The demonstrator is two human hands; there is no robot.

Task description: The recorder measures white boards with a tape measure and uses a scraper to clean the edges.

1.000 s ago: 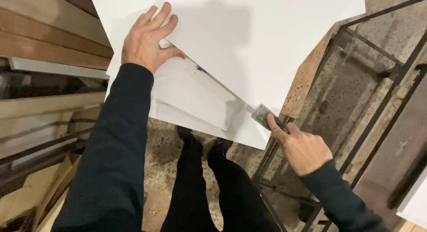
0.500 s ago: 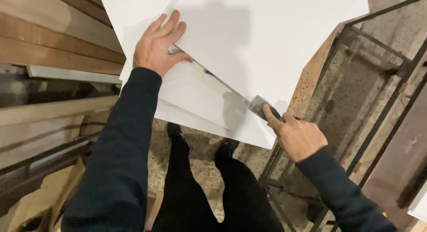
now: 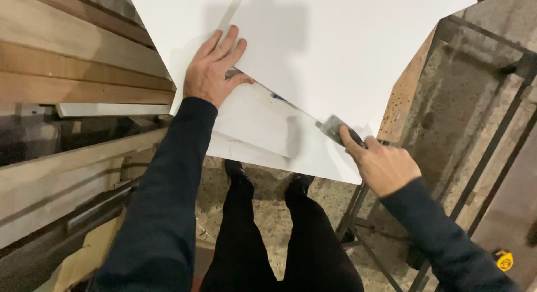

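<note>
A large white sheet (image 3: 335,51) lies across a lower white board (image 3: 263,127). My left hand (image 3: 215,68) presses flat on the boards, fingers spread, at the sheet's lower left edge. A thin straight metal ruler (image 3: 279,99) runs along that edge from my left hand toward my right. My right hand (image 3: 380,166) grips a grey utility knife (image 3: 335,127), forefinger on top, its tip against the ruler near the board's lower right corner.
Stacked wooden planks (image 3: 67,74) fill the left side. A black metal frame (image 3: 475,135) stands at the right over rough stone flooring. My legs in black trousers (image 3: 268,236) are below. A yellow tape measure (image 3: 504,260) lies at the lower right.
The view has shifted so the boards and both hands sit lower right in frame. Both hands keep their hold; the knife stays near the board's lower corner.
</note>
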